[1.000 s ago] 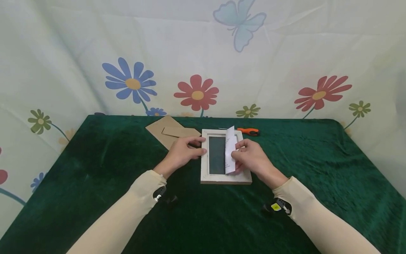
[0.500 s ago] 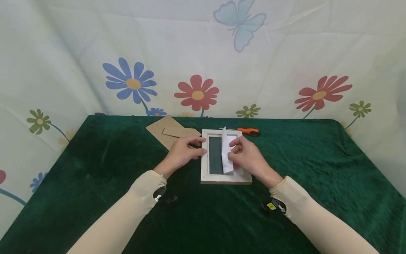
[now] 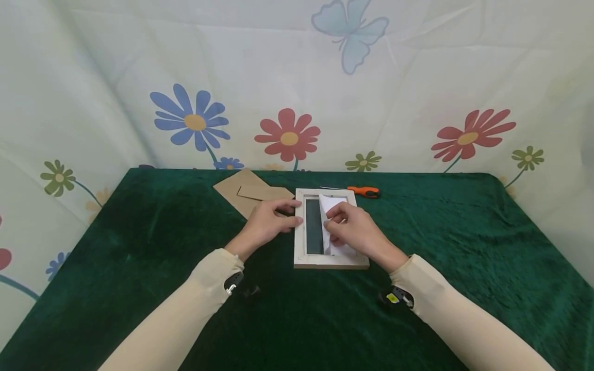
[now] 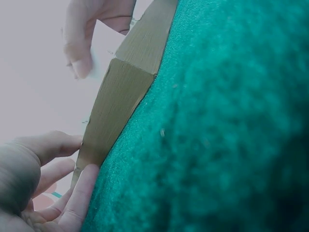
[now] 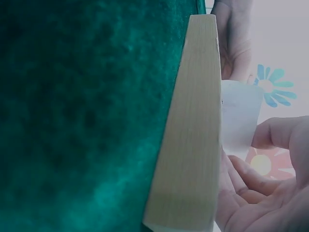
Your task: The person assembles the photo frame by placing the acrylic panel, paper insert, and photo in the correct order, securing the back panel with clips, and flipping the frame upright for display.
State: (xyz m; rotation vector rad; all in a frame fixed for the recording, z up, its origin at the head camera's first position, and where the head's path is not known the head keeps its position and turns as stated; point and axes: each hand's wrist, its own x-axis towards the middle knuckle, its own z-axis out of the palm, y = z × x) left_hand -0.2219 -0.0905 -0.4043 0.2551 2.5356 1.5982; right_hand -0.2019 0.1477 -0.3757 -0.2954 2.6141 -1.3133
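A pale wooden picture frame (image 3: 300, 245) lies flat on the green cloth, its dark opening partly covered. My left hand (image 3: 266, 220) holds the frame's left side, thumb and fingers at its edge. In the left wrist view the frame's wooden side (image 4: 113, 111) shows beside those fingers. Over the frame's right half, my right hand (image 3: 355, 229) pinches a white paper sheet (image 3: 330, 202) by its left edge. The paper (image 5: 241, 108) stands raised in the right wrist view, with the thumb touching it. Part of the sheet is hidden behind my right hand.
A brown board (image 3: 241, 191) with a thin dark L-shaped line on it lies behind my left hand. An orange-handled screwdriver (image 3: 365, 192) lies behind the frame at its right. The green cloth (image 3: 297, 319) covers the table, and a flowered curtain (image 3: 399, 103) hangs behind.
My right hand has moved left, bringing the paper's raised edge leftward and lower over the frame's opening. The left hand and the frame have stayed put.
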